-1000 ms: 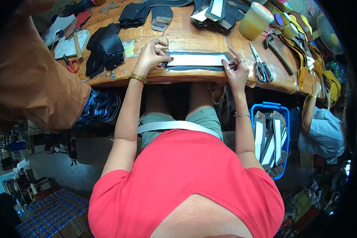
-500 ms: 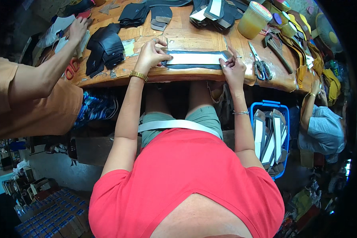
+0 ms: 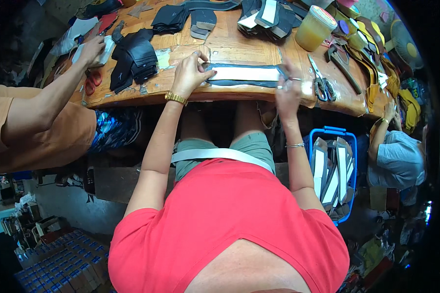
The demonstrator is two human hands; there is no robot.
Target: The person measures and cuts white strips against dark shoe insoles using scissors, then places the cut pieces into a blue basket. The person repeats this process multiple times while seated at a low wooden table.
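Note:
A white strip [image 3: 244, 73] lies lengthwise on a longer black strip [image 3: 247, 83] at the near edge of the wooden table. My left hand [image 3: 188, 75], with a gold watch at the wrist, holds the left end down. Its thumb rests on the white strip, and its index finger curls by the black one's far corner. Over the right end, my right hand [image 3: 289, 93] is smeared by motion, so its fingers are unclear. To its right lie scissors [image 3: 321, 80] and a long-handled tool [image 3: 344, 71].
Stacked black pieces [image 3: 134, 58] are at the table's left, with more piles [image 3: 269, 19] behind. A jar [image 3: 314, 30] of yellowish stuff stands at the back right. A blue basket [image 3: 354, 168] of strips sits beside my right arm. One person's hand [image 3: 93, 49] works at left; another person [image 3: 398, 154] is at right.
My right hand has left the strip's right end and moves, blurred. My left thumb stays on the left end, its index finger a little farther apart. The co-worker's left-side hand has lowered.

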